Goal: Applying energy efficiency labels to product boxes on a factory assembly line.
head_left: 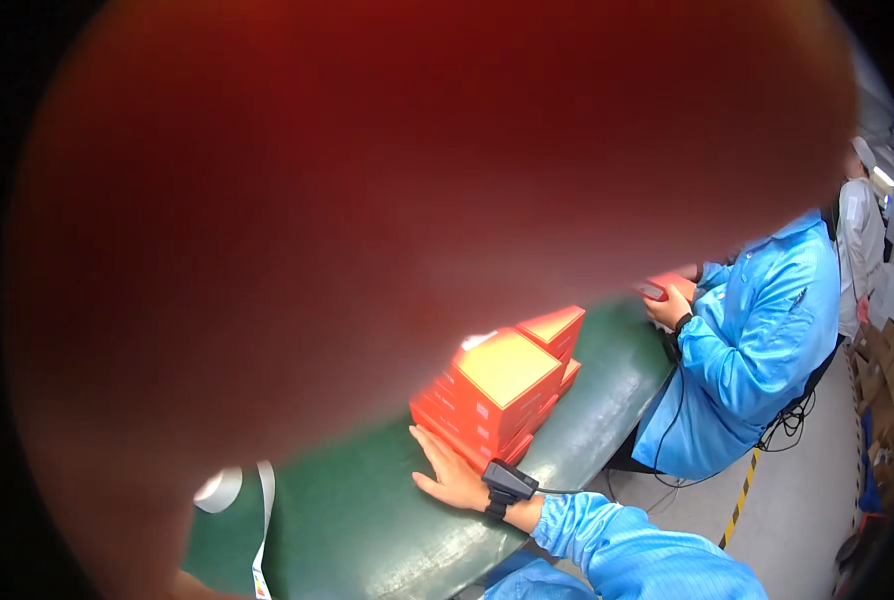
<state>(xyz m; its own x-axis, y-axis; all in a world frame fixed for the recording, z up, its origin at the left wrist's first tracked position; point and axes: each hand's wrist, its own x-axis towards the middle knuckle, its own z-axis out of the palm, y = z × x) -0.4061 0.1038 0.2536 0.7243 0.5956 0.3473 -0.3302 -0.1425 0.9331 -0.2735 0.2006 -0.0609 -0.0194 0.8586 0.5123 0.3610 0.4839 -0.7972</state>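
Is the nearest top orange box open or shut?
It looks shut: the nearest top orange box has a flat visible top, no flap raised.

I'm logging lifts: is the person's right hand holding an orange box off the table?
No: the right hand is spread open beside the stacked orange boxes on the green table.

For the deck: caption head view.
Right hand beside stacked orange boxes on green table, large reddish blur filling upper view.
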